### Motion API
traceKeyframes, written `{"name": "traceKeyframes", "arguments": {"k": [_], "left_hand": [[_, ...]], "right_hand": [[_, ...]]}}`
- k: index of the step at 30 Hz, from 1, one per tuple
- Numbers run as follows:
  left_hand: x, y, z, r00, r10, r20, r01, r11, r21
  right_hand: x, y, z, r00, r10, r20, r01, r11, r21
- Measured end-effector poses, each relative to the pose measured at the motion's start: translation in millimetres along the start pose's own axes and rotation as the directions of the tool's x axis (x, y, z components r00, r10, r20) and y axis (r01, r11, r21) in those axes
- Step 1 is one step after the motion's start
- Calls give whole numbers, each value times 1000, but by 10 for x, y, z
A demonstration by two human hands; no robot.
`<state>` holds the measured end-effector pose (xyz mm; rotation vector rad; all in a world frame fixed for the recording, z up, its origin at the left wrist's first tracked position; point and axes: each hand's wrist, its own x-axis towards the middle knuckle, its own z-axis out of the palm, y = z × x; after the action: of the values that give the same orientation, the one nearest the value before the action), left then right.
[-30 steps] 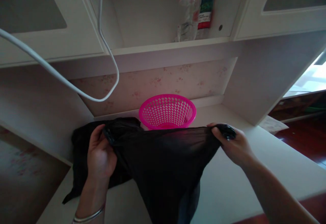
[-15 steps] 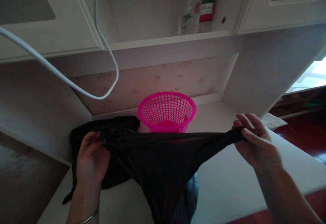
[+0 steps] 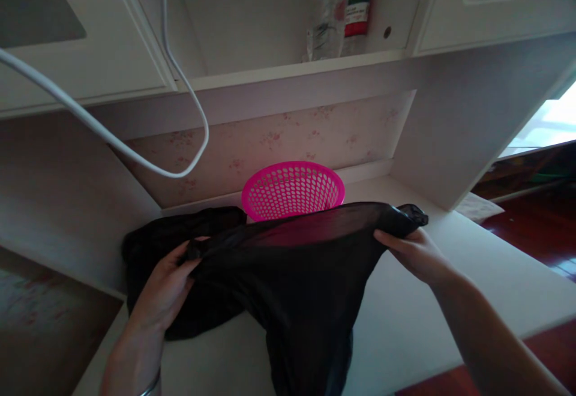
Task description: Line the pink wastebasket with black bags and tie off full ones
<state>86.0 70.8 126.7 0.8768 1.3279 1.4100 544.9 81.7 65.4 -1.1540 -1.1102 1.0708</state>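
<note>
A thin black plastic bag [image 3: 310, 282] is stretched between my two hands, its lower part hanging down past the bottom of the view. My left hand [image 3: 168, 282] is closed on the bag's left top corner. At the right top corner my right hand [image 3: 414, 252] grips the bag, its fingers partly hidden behind the plastic. Behind the bag stands a pink perforated basket [image 3: 292, 189], its lower part covered by the plastic and showing faintly through it. Another black item [image 3: 148, 240], soft and crumpled, lies on the white surface by my left hand.
The white tabletop [image 3: 418, 312] sits in a recess between side panels. A white cable [image 3: 135, 159] loops down at the upper left. Above is an open shelf [image 3: 288, 72] with a clear plastic container [image 3: 328, 18] and a red-and-green package [image 3: 359, 6].
My right hand has moved left and turned, raising its corner of the bag. My left hand has dropped slightly. The bag's mouth edge has slackened and parted a little.
</note>
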Motion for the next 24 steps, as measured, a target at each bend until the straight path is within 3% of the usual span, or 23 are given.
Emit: {"name": "traceKeyframes", "arguments": {"k": [4,8,16,19,21,24], "left_hand": [[-23,69,-42,991,120,-54,-124,990,-63],[31,84,-63,964,254,-78,-266,932,-246],[137,20,-156,953,287,-95,-299,849,-434],[51,-162,-139,947,315,-59,-306,833,-461],[-28,-337,-91,955,286,74,-230,877,-422],[-99,-559,-3,957,167,237,-93,952,-293]], "right_hand": [[-25,-81,-6,990,-83,-114,97,987,126],[-46,-152,-8,973,-172,-152,200,960,197],[36,-149,-178,955,-242,-172,286,904,316],[-70,-14,-136,971,-235,-54,238,897,372],[-150,138,-72,979,-174,107,121,916,382],[-185,314,9,952,-84,295,-19,944,330]]}}
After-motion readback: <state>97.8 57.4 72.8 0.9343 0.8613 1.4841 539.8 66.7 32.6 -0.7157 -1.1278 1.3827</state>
